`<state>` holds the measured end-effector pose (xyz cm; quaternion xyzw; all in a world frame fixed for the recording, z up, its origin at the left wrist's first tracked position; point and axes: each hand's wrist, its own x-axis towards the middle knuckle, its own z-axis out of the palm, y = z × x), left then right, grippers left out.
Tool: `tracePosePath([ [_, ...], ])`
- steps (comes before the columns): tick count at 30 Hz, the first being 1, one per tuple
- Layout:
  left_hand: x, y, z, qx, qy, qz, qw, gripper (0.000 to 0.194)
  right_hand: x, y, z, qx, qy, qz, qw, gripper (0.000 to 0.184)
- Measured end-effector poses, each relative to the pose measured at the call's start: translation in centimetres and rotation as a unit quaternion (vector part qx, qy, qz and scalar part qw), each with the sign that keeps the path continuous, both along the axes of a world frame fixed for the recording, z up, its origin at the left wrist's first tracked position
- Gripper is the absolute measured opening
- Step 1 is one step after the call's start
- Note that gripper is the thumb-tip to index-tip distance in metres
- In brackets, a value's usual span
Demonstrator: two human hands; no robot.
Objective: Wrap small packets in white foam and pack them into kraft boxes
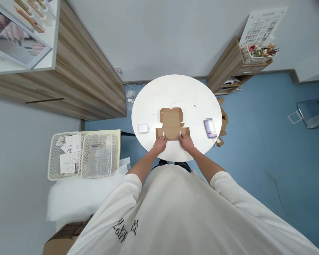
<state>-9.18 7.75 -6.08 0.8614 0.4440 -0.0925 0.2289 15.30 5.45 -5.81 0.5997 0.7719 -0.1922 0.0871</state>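
An unfolded brown cardboard box (171, 119) lies on the round white table (175, 86), its flaps spread and its near panel toward me. My left hand (160, 143) grips the near edge of that panel on the left, fingers over the cardboard. At the right part of the same edge, my right hand (186, 142) holds on in a like way. Small white slits show in the cardboard close to both hands' fingertips. The thumbs are too small to make out.
On the table, a small white box (143, 128) sits left and a purple-edged, blurred item (210, 128) right. Flattened cardboard (223, 122) is on the floor beyond. Two white baskets (97, 156) with packets and clear trays stand left. A wooden cabinet (95, 71) borders the back left.
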Motion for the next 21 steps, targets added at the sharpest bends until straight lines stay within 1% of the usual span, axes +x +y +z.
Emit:
tracePosePath([
  [4,0.9,0.5,0.0,-0.003,0.017,0.017,1.000,0.036,0.6,1.0,0.3,-0.012,0.012,0.004,1.000,0.037],
  [6,1.7,1.2,0.1,0.001,0.024,0.020,1.000,0.032,1.0,1.4,0.4,-0.019,0.015,0.007,1.000,0.037],
  [9,3.1,2.6,0.1,0.003,0.015,0.018,1.000,0.032,1.3,1.6,0.5,-0.026,0.015,0.009,1.000,0.037],
  [12,4.2,3.7,-0.1,-0.022,0.012,0.037,0.999,0.033,1.4,1.7,0.5,-0.026,0.020,0.006,0.999,0.039],
  [15,4.5,4.2,-0.2,-0.047,0.022,0.065,0.996,0.033,1.4,2.2,0.7,-0.032,0.033,-0.006,0.999,0.038],
  [18,4.4,4.2,-0.2,-0.049,0.023,0.061,0.997,0.034,1.7,4.1,1.0,-0.002,0.059,-0.051,0.997,0.037],
  [21,4.3,3.9,0.1,-0.053,0.021,0.066,0.996,0.039,2.1,7.4,1.2,0.064,0.091,-0.135,0.985,0.037],
])
